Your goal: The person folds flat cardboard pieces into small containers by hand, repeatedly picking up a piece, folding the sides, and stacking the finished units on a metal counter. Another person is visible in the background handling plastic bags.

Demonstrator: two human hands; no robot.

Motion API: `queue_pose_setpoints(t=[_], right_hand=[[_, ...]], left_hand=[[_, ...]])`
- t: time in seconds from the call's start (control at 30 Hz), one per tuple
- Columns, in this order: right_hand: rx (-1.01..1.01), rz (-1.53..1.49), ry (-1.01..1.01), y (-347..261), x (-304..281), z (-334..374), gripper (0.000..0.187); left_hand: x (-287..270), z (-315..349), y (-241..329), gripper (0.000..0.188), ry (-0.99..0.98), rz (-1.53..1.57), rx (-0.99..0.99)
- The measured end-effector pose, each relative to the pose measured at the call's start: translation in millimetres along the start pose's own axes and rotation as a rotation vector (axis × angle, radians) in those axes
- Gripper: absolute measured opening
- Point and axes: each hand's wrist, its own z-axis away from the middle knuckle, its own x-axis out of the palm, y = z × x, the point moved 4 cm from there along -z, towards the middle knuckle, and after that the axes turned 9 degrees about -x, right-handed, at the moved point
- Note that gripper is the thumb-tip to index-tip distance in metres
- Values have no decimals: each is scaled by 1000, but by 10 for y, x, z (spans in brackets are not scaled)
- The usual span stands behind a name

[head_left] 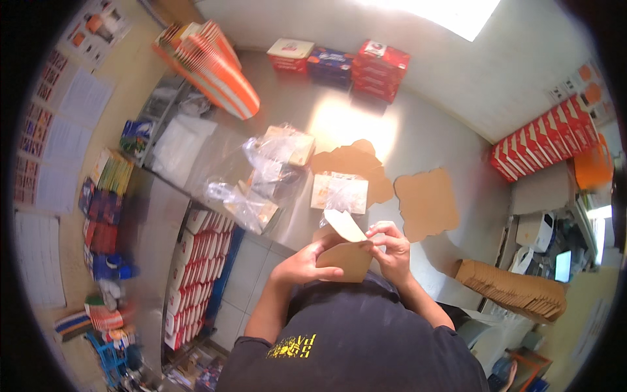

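Stainless steel counter (431,144) fills the middle of the frame, with striped orange cups (219,62) stacked at upper left and clear plastic bags (261,176) left of centre. Just below centre, a half-folded brown cardboard box (345,251) is held close to the chest, evidently for folding. The left hand (302,264) is closed on its left side, the right hand (390,247) pinching its right edge. Its open flap points up-frame, long axis roughly left-right. 2 flat blanks (428,202) lie right of centre.

Matt brown cardboard box (344,251), glossy steel counter (431,140)
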Motion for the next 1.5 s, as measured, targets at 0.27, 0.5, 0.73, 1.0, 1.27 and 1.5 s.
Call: queue_pose_setpoints(t=[0.27,0.5,0.73,1.0,1.27,1.5], right_hand=[[-347,468,-45,-454,-173,138,12],[131,600,611,-538,-699,684,24],[133,450,953,-691,-1157,1157,21],[129,-73,1086,-625,-1541,1694,23],[-32,-625,960,-374,-1918,1915,42],[-65,-469,830,-378,-2137,2133,34]], left_hand=[[66,-615,-118,65,118,368,-178],[928,-1311,117,42,174,37,-104],[1677,-1614,258,36,31,62,-125],[2269,-1852,85,38,-194,279,-193],[2688,-1837,57,39,-216,174,-177],[2903,-1995,-232,39,-220,201,-186]])
